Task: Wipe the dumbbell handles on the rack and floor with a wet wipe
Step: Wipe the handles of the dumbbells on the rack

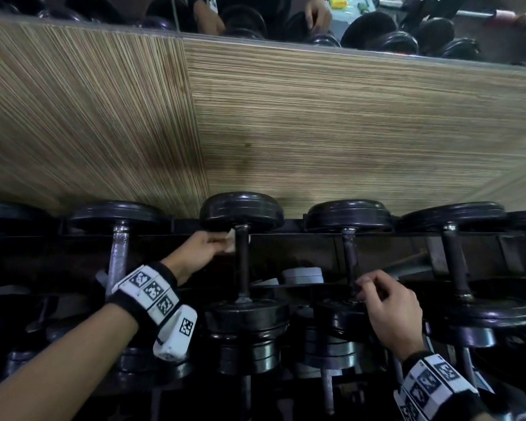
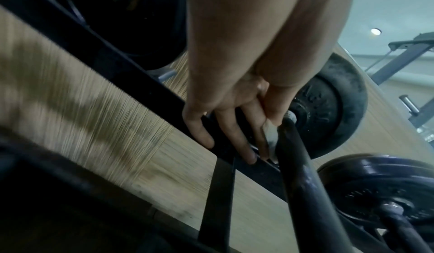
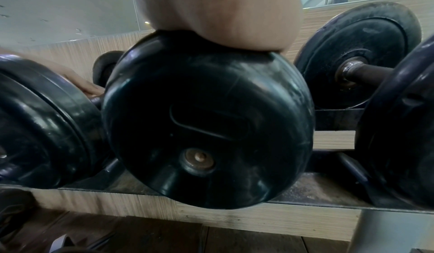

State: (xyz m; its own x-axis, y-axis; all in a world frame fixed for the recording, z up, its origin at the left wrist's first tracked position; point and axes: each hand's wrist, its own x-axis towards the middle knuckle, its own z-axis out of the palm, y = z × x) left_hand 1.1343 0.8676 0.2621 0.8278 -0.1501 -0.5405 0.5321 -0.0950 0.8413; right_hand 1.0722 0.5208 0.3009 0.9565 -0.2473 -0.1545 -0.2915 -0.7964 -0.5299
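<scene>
A: Left side?
B: The left hand (image 1: 199, 250) pinches a wipe (image 1: 230, 240) between thumb and fingers, pressed on the far end of a dumbbell handle (image 1: 243, 262) on the rack (image 1: 301, 238).
A: And right?
B: The right hand (image 1: 390, 308) sits on the next dumbbell's near plate (image 3: 206, 119), fingers curled at its handle (image 1: 350, 262); holding it or not, I can't tell.

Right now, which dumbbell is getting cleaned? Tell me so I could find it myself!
Find the long black rack along the wood-striped wall. Near its middle, one dumbbell has a dark handle and a far weight standing taller than its neighbours'. Only this one has the left hand pressing a white wipe against its handle's far end.
</scene>
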